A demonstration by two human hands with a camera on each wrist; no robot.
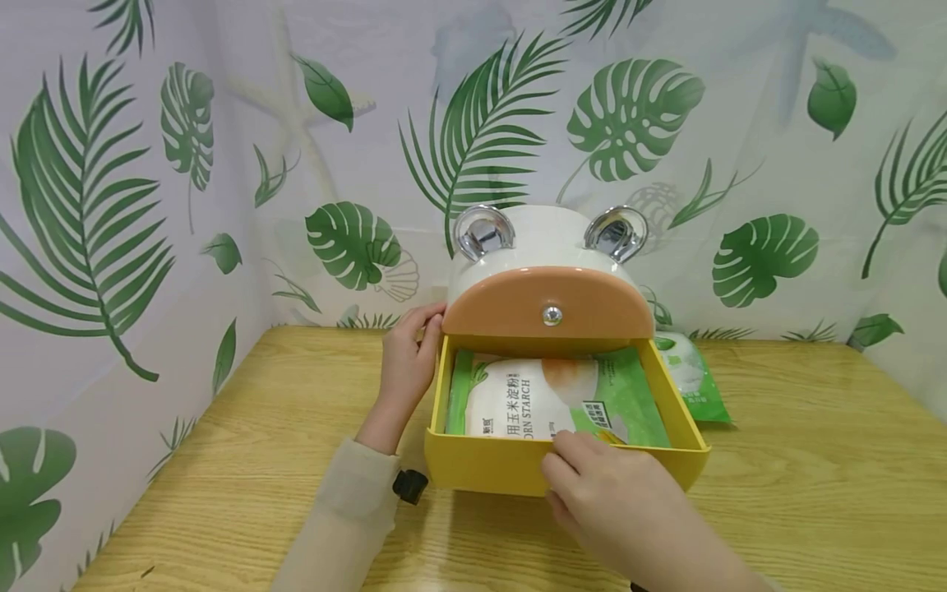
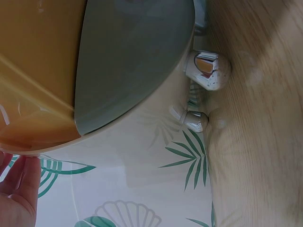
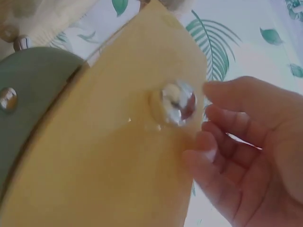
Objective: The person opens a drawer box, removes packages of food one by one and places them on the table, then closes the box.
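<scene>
A small animal-shaped drawer cabinet [image 1: 551, 238] stands on the table, white on top with chrome ears and an orange upper front. Its yellow drawer [image 1: 488, 464] is pulled out and holds a green and white bag of corn starch [image 1: 510, 395], lying flat. My left hand [image 1: 410, 353] rests against the cabinet's left side, fingers fairly straight. By the drawer's front rim is my right hand [image 1: 617, 493], its fingers loosely curled. In the right wrist view the drawer's chrome knob [image 3: 177, 101] shows beside these fingers, not gripped.
Another green bag [image 1: 688, 378] lies on the wooden table [image 1: 296, 460] behind the drawer's right side. A leaf-printed covering [image 1: 370, 164] stands behind the cabinet. Chrome feet [image 2: 208, 68] carry the cabinet, and a grey-green front [image 2: 132, 61] sits below the yellow drawer.
</scene>
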